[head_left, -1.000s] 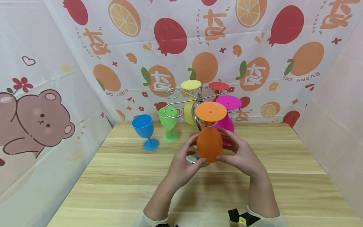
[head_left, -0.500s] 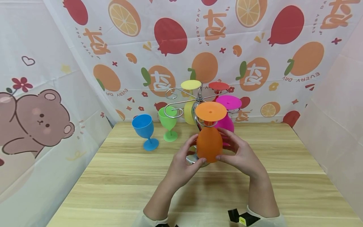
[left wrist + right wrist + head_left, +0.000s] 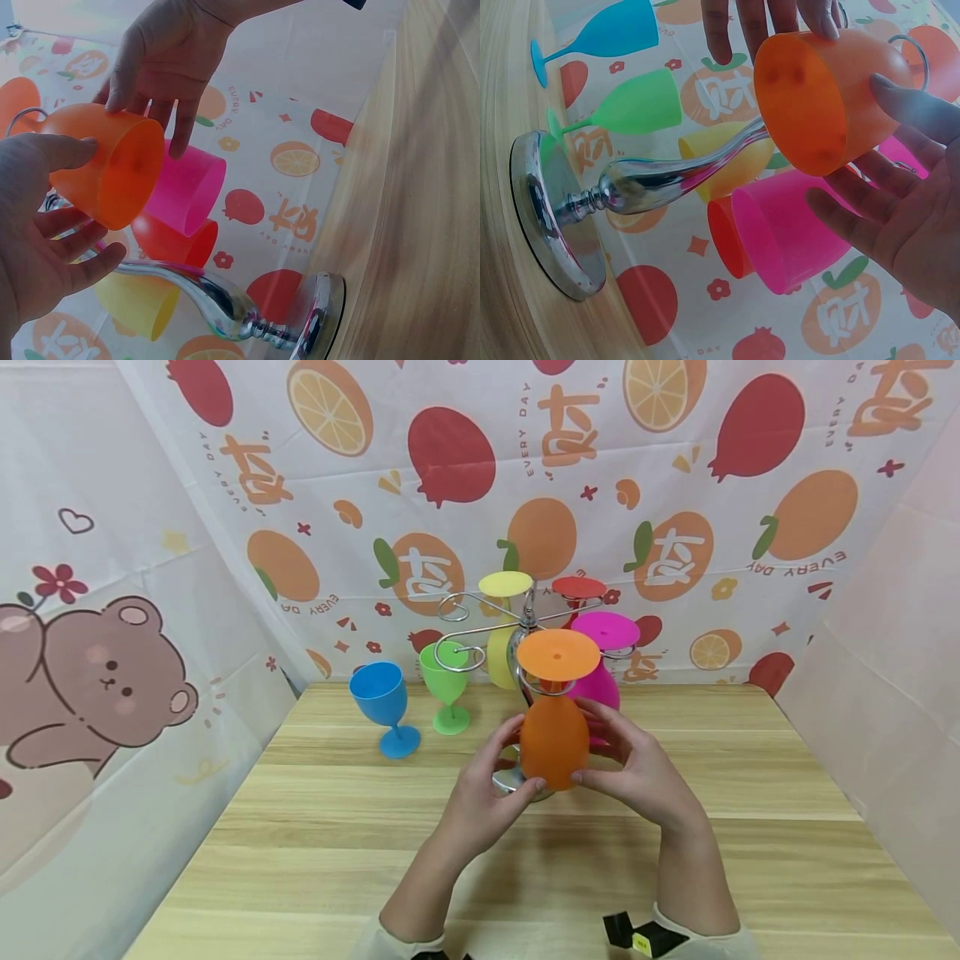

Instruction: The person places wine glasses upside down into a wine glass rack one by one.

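Note:
An orange plastic goblet [image 3: 555, 743] hangs upside down, its foot above a wire loop of the chrome goblet rack [image 3: 461, 632]. My left hand [image 3: 486, 792] holds the bowl from the left and my right hand [image 3: 639, 770] from the right, thumbs toward me. In the left wrist view, the left thumb [image 3: 71, 152] lies on the orange bowl, its open mouth facing the table. Behind it, upside-down magenta [image 3: 606, 631], red [image 3: 579, 587] and yellow [image 3: 506, 583] goblets hang on the rack. Two loops at the rack's left hold nothing.
A blue goblet [image 3: 380, 693] and a green goblet [image 3: 445, 675] stand upright on the wooden table [image 3: 337, 860], left of the rack. The green one is close to the rack's left loop. The rack's round chrome base [image 3: 555, 217] rests on the table. Printed cloth [image 3: 465, 527] hangs behind.

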Tool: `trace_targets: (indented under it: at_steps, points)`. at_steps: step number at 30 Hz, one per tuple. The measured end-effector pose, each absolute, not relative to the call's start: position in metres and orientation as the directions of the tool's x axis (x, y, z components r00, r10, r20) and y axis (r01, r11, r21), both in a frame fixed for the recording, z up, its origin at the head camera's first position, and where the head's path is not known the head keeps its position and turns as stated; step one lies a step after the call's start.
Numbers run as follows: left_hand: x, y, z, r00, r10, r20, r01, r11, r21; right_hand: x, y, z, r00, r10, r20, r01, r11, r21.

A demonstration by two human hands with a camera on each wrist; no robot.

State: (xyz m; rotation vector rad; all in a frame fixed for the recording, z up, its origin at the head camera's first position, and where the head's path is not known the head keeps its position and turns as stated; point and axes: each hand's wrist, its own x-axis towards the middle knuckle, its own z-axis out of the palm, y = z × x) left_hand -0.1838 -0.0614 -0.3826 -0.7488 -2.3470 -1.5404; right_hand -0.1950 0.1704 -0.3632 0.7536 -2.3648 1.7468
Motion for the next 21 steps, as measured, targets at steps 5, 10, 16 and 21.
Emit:
trace_targets:
  at_steps: [5, 10, 16, 21]
  points:
    - [-0.1835, -0.0615, -0.3824, -0.842, 0.287, 0.457, 0.533, 0.309, 0.788, -0.1958, 0.1705, -0.3629, -0.87, -0.329, 0.367, -0.448, 0.216, -0.868]
    - [-0.1831, -0.0615, -0.3822, -0.843, 0.287, 0.454, 0.53, 0.302, 0.792, -0.1956, 0.1704, -0.3633, -0.87, -0.33, 0.366, -0.446, 0.211, -0.87]
    - [-0.1827, -0.0615, -0.3817, -0.845, 0.287, 0.451, 0.527, 0.302, 0.795, -0.1954, 0.1702, -0.3628, -0.867, -0.333, 0.371, -0.451, 0.208, -0.868]
    - [-0.183, -0.0616, -0.3815, -0.841, 0.287, 0.458, 0.533, 0.301, 0.791, -0.1957, 0.1703, -0.3625, -0.865, -0.336, 0.373, -0.454, 0.207, -0.866]
